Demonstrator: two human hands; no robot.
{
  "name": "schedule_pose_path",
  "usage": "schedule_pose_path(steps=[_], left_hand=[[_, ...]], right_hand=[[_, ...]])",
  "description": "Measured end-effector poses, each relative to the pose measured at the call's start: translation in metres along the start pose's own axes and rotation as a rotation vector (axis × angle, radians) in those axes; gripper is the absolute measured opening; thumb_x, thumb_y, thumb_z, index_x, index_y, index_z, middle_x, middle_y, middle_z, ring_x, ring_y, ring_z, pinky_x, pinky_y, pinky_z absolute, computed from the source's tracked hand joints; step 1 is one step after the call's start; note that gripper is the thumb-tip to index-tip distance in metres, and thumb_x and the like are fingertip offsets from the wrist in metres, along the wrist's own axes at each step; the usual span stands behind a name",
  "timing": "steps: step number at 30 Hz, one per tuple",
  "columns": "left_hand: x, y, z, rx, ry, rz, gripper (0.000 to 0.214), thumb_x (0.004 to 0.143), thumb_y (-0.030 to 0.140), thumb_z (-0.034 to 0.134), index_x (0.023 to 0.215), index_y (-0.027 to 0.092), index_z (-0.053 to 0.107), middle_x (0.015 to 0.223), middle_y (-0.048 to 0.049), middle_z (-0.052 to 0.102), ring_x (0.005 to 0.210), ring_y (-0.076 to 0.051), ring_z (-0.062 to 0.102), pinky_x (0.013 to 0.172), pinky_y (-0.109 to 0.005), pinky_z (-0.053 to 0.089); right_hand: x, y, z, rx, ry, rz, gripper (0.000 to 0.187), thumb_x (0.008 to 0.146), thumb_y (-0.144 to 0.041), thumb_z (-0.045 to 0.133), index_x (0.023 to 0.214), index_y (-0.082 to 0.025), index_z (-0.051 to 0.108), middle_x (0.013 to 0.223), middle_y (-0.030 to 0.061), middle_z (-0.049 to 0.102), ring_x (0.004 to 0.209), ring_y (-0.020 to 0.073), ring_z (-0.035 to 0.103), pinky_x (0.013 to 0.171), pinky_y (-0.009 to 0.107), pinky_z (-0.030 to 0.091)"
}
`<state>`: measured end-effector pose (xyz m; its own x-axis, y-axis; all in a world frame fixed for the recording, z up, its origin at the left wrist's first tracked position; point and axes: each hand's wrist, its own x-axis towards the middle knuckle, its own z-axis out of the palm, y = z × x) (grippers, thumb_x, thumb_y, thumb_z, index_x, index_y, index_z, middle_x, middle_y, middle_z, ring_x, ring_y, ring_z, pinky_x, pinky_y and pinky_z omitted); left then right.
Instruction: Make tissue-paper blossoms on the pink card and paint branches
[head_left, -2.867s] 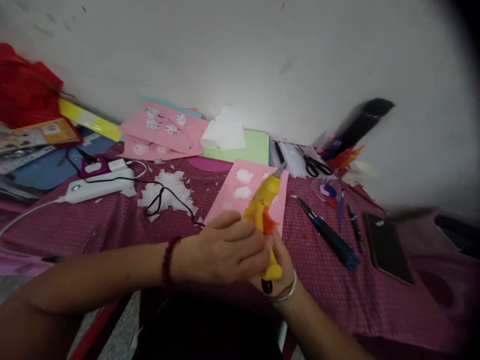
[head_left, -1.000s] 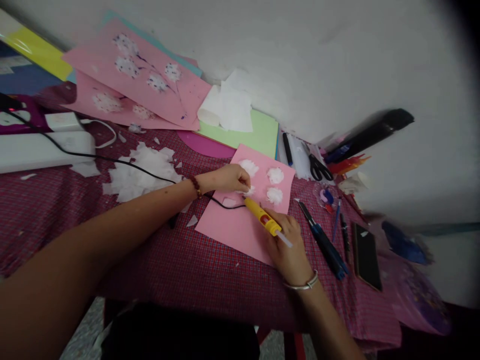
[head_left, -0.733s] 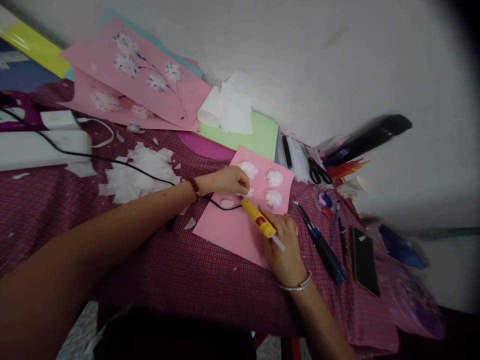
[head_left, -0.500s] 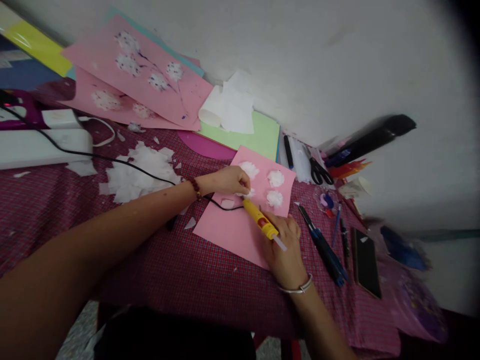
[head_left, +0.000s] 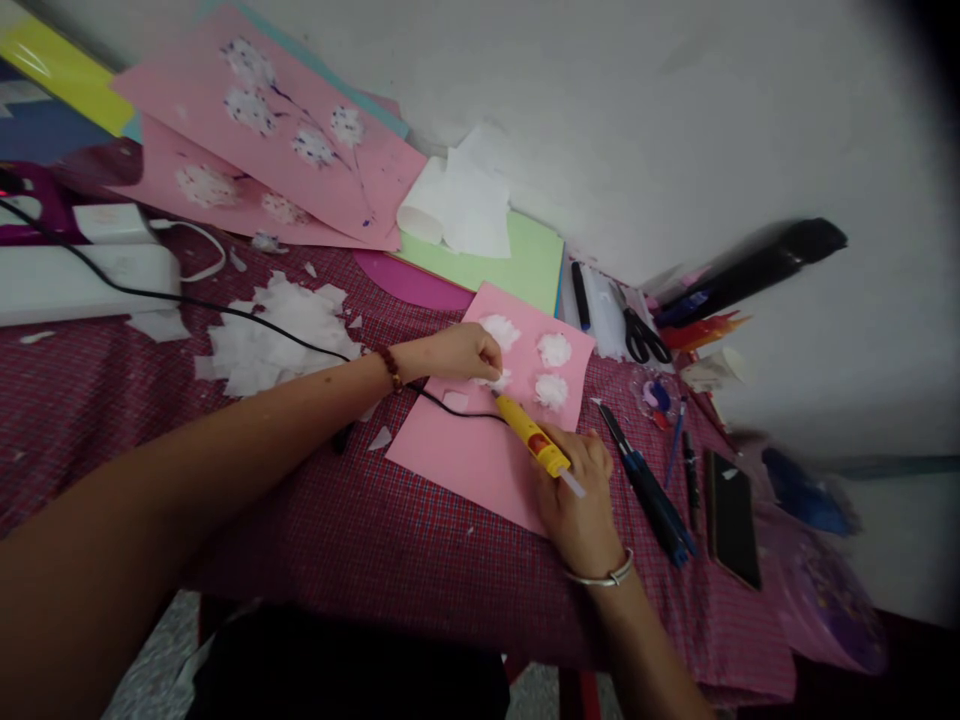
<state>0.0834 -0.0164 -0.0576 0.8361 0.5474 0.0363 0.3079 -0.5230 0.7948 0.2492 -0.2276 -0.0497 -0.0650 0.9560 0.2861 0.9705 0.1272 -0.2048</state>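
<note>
My right hand (head_left: 577, 490) is wrapped round a yellow hot glue gun (head_left: 534, 436), with a clear glue stick jutting from its rear end. The gun's nozzle points at a small white paper tuft (head_left: 501, 381) on a pink sheet (head_left: 465, 460). My left hand (head_left: 476, 355) is closed in a pinch right at that tuft; whatever its fingertips hold is too small to make out. Several other white paper tufts (head_left: 553, 349) sit on the sheet's upper part. A flat paper scrap (head_left: 455, 400) lies beside the black cord (head_left: 300, 345).
Left of the sheet lies a heap of white paper pieces (head_left: 277, 335), near a power strip (head_left: 90, 283). Finished-looking pink flower sheets (head_left: 300, 190) rest at the back. On the right are a utility knife (head_left: 649, 490), black scissors (head_left: 643, 335) and a phone (head_left: 733, 520).
The glue gun and my right hand have shifted slightly right, the nozzle drawing a little away from my left fingertips. My left hand stays pinched at the same tuft. The camera view has tilted slightly.
</note>
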Motion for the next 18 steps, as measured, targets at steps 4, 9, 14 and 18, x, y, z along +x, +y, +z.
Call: schedule_pose_path(steps=[4, 9, 14, 18], left_hand=[[0.0, -0.001, 0.001, 0.0, 0.003, -0.003, 0.017, 0.07, 0.021, 0.06, 0.075, 0.011, 0.072, 0.07, -0.005, 0.068, 0.06, -0.01, 0.052, 0.055, -0.022, 0.033], [0.0, 0.002, 0.0, -0.01, -0.004, -0.007, 0.017, 0.07, 0.019, 0.059, 0.075, 0.01, 0.072, 0.071, -0.0059, 0.068, 0.062, -0.011, 0.053, 0.057, -0.022, 0.034], [0.0, 0.002, -0.001, -0.001, -0.007, 0.001, 0.017, 0.07, 0.019, 0.057, 0.073, 0.009, 0.071, 0.069, -0.005, 0.067, 0.06, -0.01, 0.052, 0.056, -0.022, 0.033], [0.001, -0.001, 0.002, 0.002, 0.0, 0.019, 0.016, 0.071, 0.022, 0.057, 0.071, 0.011, 0.069, 0.068, -0.0029, 0.065, 0.06, -0.009, 0.051, 0.056, -0.022, 0.032]], right_hand=[[0.0, 0.0, 0.0, 0.008, 0.008, 0.002, 0.042, 0.084, -0.016, 0.042, 0.125, -0.02, 0.05, 0.107, 0.0082, 0.062, 0.094, 0.0252, 0.049, 0.099, 0.054, 0.032], [0.001, 0.0, 0.001, 0.014, 0.014, 0.03, 0.039, 0.084, -0.016, 0.043, 0.123, -0.021, 0.052, 0.109, 0.0085, 0.063, 0.093, 0.0251, 0.05, 0.095, 0.054, 0.035], [0.0, 0.001, 0.0, 0.048, 0.042, 0.05, 0.036, 0.086, -0.019, 0.046, 0.121, -0.019, 0.053, 0.112, 0.01, 0.062, 0.098, 0.027, 0.051, 0.097, 0.056, 0.034], [-0.003, -0.006, -0.012, 0.357, 0.076, 0.264, 0.032, 0.086, -0.03, 0.054, 0.115, -0.018, 0.057, 0.114, 0.0118, 0.064, 0.104, 0.0283, 0.055, 0.095, 0.054, 0.04]])
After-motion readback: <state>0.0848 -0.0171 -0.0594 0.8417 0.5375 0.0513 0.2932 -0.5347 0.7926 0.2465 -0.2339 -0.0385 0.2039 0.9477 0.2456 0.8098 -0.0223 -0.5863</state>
